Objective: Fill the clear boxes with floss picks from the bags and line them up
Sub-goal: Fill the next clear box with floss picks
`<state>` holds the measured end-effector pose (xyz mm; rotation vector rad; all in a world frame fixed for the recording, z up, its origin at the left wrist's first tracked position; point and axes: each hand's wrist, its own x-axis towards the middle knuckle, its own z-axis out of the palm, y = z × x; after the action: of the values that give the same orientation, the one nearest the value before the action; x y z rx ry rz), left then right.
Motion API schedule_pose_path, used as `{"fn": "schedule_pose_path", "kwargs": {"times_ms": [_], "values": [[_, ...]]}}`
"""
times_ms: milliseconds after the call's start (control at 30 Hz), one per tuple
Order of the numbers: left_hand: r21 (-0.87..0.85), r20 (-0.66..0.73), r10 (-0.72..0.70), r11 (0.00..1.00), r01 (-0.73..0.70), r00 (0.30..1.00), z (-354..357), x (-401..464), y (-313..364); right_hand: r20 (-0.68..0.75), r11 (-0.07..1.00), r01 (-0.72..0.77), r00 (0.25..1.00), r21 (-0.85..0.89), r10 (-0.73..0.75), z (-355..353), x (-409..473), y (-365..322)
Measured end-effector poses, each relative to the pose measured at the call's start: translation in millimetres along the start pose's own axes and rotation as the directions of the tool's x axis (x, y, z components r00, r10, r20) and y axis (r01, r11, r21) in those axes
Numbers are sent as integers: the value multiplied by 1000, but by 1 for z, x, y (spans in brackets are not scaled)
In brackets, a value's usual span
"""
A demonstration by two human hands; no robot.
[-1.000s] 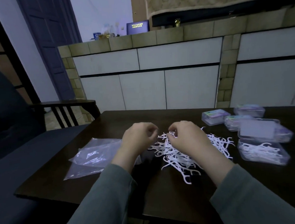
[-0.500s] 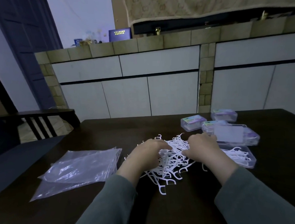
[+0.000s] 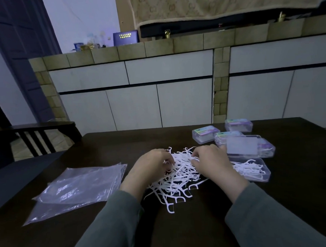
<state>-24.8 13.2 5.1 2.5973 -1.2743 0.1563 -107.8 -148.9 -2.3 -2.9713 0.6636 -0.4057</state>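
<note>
Where cabinets (image 3: 135, 104) stand, dark table (image 3: 110, 144) begins.

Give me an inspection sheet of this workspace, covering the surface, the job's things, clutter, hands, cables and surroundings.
Surface: dark wooden table, bare near its right edge.
Job's things: loose pile of white plastic floss picks at centre; open clear plastic box partly filled with picks; closed clear boxes with coloured labels behind it; flat empty clear plastic bags at left.
Clutter: nothing seen.
Hands: left hand and right hand rest on the pile, fingers curled into the picks.
Cables: nothing seen.
Surroundings: white cabinet doors under a tiled counter; dark wooden chair at left.
</note>
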Motion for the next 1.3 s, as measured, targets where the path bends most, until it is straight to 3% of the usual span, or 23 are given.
{"fn": "schedule_pose_path", "kwargs": {"times_ms": [333, 633, 867, 1300], "values": [[-161, -144, -3, 987, -20, 990, -9, -7, -8, -165, 964, 2, 985, 266, 44, 0, -1, 1], [-210, -321, 65, 968, -139, 945, -8, -7, -8, -163, 870, 2, 982, 493, 90, -4, -5, 4], [-306, -455, 25, 934, -182, 890, -9, -10, -8, -110, 723, 16, 990, 691, 83, -14, -4, 6], [-479, -571, -47, 830, -286, 819, -12, -11, 2, -127, 540, 107, 992, 835, 0, -22, -5, 5]]}}
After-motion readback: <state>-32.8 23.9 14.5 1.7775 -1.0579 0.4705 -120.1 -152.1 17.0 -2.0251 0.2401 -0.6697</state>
